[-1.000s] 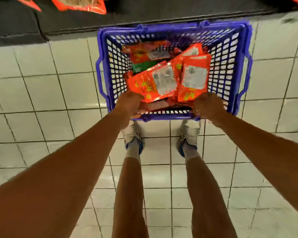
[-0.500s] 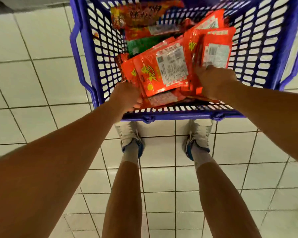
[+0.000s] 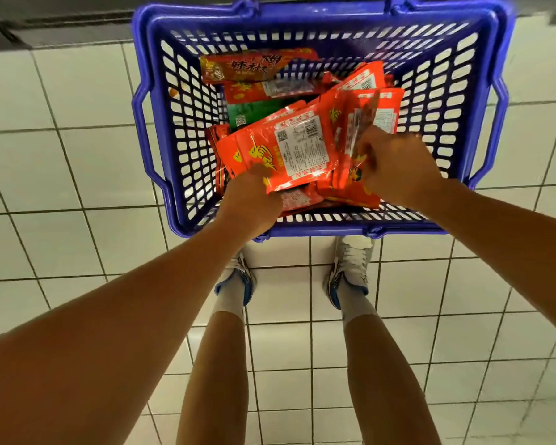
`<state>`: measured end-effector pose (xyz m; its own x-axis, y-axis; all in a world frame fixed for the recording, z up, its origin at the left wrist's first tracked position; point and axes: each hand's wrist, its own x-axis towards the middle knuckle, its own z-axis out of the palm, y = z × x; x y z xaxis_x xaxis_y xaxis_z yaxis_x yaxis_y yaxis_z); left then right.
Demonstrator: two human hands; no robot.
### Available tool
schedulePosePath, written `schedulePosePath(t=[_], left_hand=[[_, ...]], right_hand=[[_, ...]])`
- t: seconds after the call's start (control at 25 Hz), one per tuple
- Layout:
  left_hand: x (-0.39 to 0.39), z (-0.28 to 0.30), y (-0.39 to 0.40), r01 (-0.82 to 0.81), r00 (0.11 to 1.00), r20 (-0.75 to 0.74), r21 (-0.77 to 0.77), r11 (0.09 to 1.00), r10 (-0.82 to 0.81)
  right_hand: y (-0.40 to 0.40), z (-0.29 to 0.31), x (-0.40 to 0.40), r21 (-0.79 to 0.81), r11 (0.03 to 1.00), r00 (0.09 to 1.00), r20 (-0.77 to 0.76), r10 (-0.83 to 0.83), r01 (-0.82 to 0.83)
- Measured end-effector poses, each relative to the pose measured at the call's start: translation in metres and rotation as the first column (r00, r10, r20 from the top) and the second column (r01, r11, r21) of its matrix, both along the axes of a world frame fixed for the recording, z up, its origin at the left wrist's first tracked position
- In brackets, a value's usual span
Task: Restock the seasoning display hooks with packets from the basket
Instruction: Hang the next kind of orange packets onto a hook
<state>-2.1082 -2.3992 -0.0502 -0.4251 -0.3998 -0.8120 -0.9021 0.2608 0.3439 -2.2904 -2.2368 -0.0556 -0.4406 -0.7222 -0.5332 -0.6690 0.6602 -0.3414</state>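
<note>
Head view shows me the blue basket sitting whole in the upper half of the frame now, where half a second ago its far rim was cut off at the top; the camera has tipped back and both hands have gone further in among the packets. My left hand, at centre frame, is over the near rim and its fingers curl under the lower edge of the orange packet that lies face-up with its white label showing, thumb on top, pinching it. My right hand has moved up from the near wall and now grips the upright stack of orange packets at right of centre; that hand is motion-blurred, so I cannot tell exactly how its fingers lie, only that they close on the stack. A green packet and a red packet with large characters lie toward the far wall. The basket stands on the white tiled floor, its near rim just ahead of my two shoes. Open tile runs to the left and right of the basket's side handles, and a dark shelf base crosses the upper left, just beyond the far rim.
</note>
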Motion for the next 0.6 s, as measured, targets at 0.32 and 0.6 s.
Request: schedulePosePath(t=[0.32, 0.6], left_hand=[[-0.032, 0.018, -0.007, 0.627, 0.619, -0.125, -0.515, 0.584, -0.776], [-0.033, 0.012, -0.015, 0.534, 0.797, -0.201, -0.207, 0.82, -0.57]], right_hand=[[-0.017, 0.02, 0.001, -0.12, 0.95, 0.947, 0.105, 0.302, -0.289], [-0.025, 0.008, 0.011, -0.22, 0.97, 0.945, 0.326, -0.024, 0.101]])
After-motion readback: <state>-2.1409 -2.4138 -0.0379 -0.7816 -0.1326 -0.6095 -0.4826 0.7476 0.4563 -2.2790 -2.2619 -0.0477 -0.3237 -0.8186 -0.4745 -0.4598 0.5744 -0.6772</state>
